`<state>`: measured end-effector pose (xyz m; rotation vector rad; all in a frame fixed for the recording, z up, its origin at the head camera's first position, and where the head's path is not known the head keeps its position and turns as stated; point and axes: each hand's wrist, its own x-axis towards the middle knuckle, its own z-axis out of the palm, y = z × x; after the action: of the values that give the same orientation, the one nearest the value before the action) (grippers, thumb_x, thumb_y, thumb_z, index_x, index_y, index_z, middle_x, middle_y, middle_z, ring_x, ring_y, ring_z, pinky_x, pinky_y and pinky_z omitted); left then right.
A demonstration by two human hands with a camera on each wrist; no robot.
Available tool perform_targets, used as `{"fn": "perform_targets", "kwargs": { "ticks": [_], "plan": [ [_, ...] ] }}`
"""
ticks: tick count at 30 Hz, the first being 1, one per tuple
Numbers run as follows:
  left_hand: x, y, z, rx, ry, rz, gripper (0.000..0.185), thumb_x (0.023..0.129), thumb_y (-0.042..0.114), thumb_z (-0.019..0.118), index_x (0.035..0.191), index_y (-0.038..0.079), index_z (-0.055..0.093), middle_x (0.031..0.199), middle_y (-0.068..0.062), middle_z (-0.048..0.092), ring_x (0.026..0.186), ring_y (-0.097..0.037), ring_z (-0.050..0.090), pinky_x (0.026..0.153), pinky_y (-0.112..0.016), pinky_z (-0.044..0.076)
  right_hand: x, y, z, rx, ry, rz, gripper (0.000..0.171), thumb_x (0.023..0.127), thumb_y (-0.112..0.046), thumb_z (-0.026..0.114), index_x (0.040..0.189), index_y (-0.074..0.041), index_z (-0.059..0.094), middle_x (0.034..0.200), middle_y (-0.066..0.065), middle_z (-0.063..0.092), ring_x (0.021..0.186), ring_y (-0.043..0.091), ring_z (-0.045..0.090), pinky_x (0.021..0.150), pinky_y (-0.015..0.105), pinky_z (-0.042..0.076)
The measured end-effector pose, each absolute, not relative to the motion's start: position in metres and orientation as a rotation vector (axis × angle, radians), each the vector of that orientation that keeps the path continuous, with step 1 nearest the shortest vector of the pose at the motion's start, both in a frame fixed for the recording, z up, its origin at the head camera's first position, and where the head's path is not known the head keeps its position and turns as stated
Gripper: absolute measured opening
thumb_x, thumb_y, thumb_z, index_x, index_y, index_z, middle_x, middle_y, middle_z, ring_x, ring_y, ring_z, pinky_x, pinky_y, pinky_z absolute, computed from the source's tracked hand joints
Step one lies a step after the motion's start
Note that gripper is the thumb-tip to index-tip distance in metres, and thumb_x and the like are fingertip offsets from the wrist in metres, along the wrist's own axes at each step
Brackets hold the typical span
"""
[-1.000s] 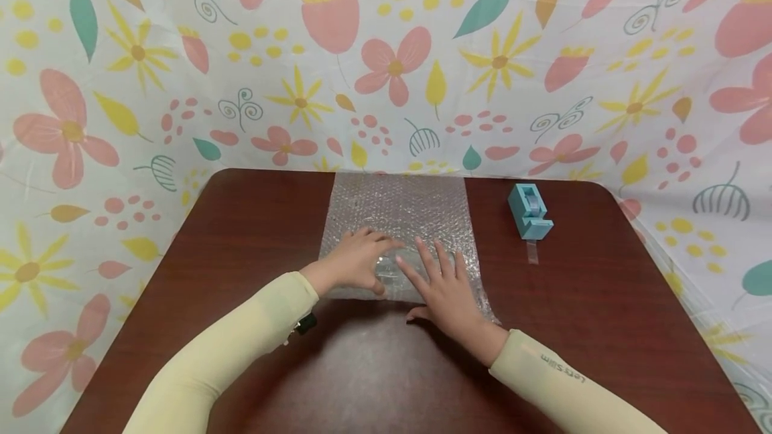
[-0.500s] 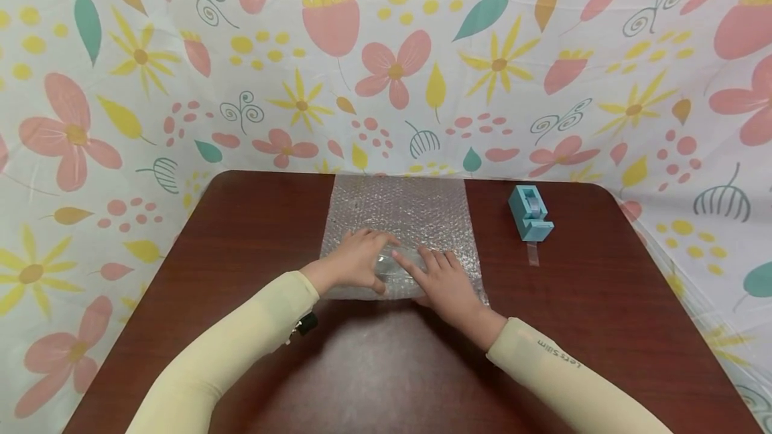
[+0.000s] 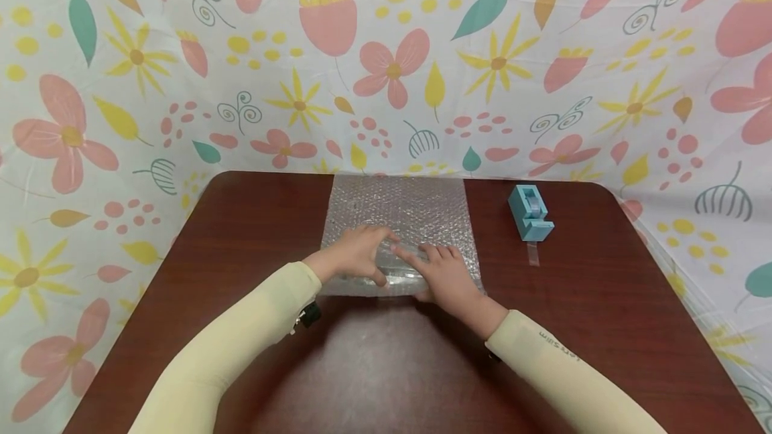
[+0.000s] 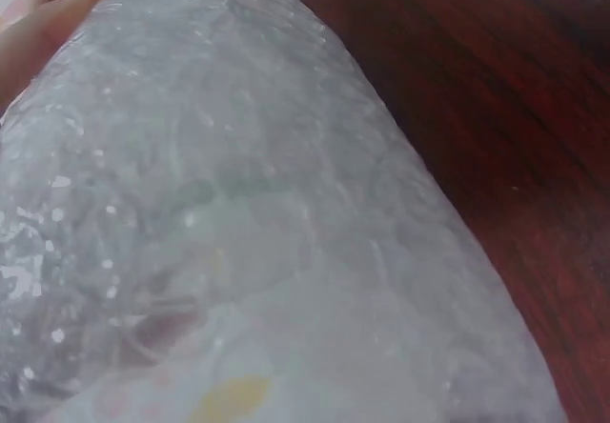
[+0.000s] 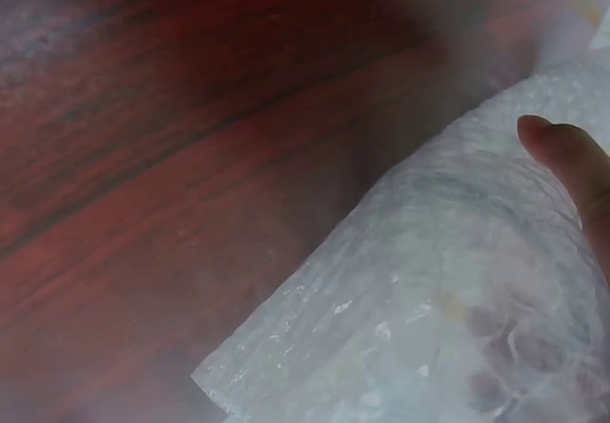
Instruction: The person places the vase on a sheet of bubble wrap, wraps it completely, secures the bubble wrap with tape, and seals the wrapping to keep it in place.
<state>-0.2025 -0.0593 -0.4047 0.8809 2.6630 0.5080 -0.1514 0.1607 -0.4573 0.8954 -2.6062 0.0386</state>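
A sheet of bubble wrap (image 3: 398,209) lies on the dark wooden table (image 3: 241,233), running from the far edge toward me. Its near end is rolled over something clear into a thick roll (image 3: 399,272). My left hand (image 3: 356,253) grips the roll's left part, fingers over the top and thumb on the near side. Beside it, my right hand (image 3: 443,273) grips the right part the same way. The left wrist view is filled by the roll (image 4: 267,232), with a fingertip (image 4: 48,32) on it. In the right wrist view a thumb (image 5: 567,161) presses the roll (image 5: 429,318). What is wrapped inside is blurred.
A light blue tape dispenser (image 3: 529,213) stands at the back right, with a short strip of tape (image 3: 533,254) hanging from it onto the table. A flowered cloth (image 3: 386,65) walls in the table behind and at both sides.
My right hand has gone from lying flat on the wrap to curling over the roll. The roll's near edge has moved a little away from me.
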Motion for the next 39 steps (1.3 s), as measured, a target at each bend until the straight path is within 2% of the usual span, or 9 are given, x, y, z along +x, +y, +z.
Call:
{"fn": "perform_targets", "kwargs": {
  "ticks": [7,13,17,25,32,39],
  "plan": [
    [-0.213,-0.058,-0.404,0.838,2.563,0.590,0.090,0.071,0.027,0.091,0.149,0.010,0.050,0.154,-0.010,0.053,0.143,-0.035,0.050,0.116,-0.058,0.041,-0.157,0.163,-0.452,0.909,-2.644,0.083,0.100,0.061,-0.046,0.096,0.149,-0.028,0.053,0.113,0.015,0.069,0.101,0.036,0.070,0.088,0.052,0.056],
    [-0.219,-0.059,-0.404,0.827,2.517,0.618,0.089,0.072,0.028,0.090,0.149,0.009,0.049,0.155,-0.012,0.052,0.144,-0.034,0.049,0.120,-0.050,0.040,-0.163,0.164,-0.450,0.941,-2.697,0.162,0.101,0.061,-0.041,0.098,0.150,-0.026,0.052,0.109,0.013,0.068,0.095,0.034,0.069,0.083,0.052,0.056],
    [-0.220,-0.061,-0.403,0.813,2.506,0.617,0.088,0.074,0.029,0.089,0.149,0.009,0.049,0.154,-0.013,0.053,0.144,-0.035,0.049,0.121,-0.050,0.040,-0.167,0.163,-0.447,0.969,-2.735,0.224,0.101,0.062,-0.037,0.098,0.150,-0.024,0.051,0.108,0.012,0.068,0.097,0.034,0.069,0.086,0.054,0.055],
    [-0.222,-0.061,-0.402,0.809,2.476,0.631,0.086,0.075,0.028,0.088,0.149,0.009,0.049,0.156,-0.015,0.051,0.146,-0.037,0.046,0.122,-0.052,0.037,-0.170,0.163,-0.441,0.948,-2.814,0.214,0.099,0.065,-0.039,0.095,0.149,-0.012,0.052,0.119,0.016,0.070,0.106,0.037,0.070,0.094,0.056,0.054],
    [-0.221,-0.062,-0.401,0.806,2.466,0.630,0.087,0.078,0.033,0.085,0.151,0.009,0.047,0.159,-0.014,0.047,0.147,-0.036,0.045,0.122,-0.052,0.037,-0.174,0.168,-0.437,0.971,-2.867,0.237,0.098,0.067,-0.043,0.094,0.150,-0.014,0.051,0.127,0.016,0.069,0.110,0.036,0.070,0.098,0.056,0.054],
    [-0.202,-0.057,-0.389,0.838,2.669,0.258,0.081,0.087,0.048,0.078,0.155,0.017,0.045,0.161,-0.009,0.046,0.149,-0.035,0.043,0.120,-0.058,0.037,-0.176,0.169,-0.436,0.978,-2.850,0.213,0.098,0.065,-0.045,0.094,0.149,-0.016,0.052,0.125,0.015,0.069,0.110,0.036,0.070,0.097,0.056,0.054]
  ]
}}
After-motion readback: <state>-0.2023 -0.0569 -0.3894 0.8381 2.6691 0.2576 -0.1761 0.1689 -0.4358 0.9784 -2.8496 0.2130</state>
